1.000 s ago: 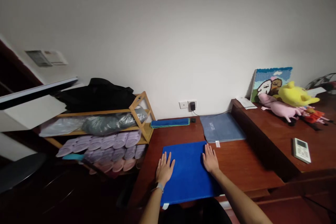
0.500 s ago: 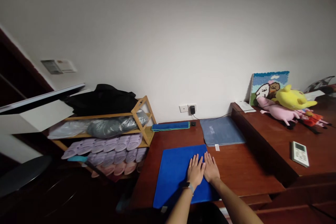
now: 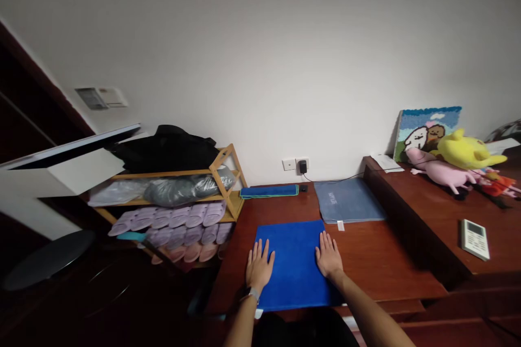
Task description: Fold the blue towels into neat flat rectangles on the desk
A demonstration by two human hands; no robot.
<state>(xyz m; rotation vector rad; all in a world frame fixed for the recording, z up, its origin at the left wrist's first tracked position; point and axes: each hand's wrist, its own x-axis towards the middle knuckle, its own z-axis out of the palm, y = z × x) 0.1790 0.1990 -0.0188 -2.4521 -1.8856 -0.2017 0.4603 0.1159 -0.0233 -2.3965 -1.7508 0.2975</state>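
Note:
A bright blue towel (image 3: 293, 265) lies flat on the reddish-brown wooden table (image 3: 370, 260), with a white tag at its near left corner. My left hand (image 3: 259, 267) rests palm down over the towel's left edge, fingers stretched out. On the opposite side, my right hand (image 3: 329, 256) lies flat across the right edge, its fingers also extended. Neither hand grips anything. Behind and to the right is a grey-blue cloth (image 3: 350, 200) with white lettering and a tag. A folded dark blue cloth (image 3: 268, 191) with green edging lies along the wall.
Left of the table stands a wooden rack (image 3: 228, 179) with rows of slippers (image 3: 171, 217) and a black bag (image 3: 171, 149) on top. A higher desk (image 3: 431, 211) at right bears plush toys (image 3: 459, 149) and a white remote-like device (image 3: 475, 239). A black plug (image 3: 302, 166) sits in the wall socket.
My left hand was at the left edge, slid right beside my right hand, and is now back at the left edge. My right hand stays on the right edge. The view shifts slightly.

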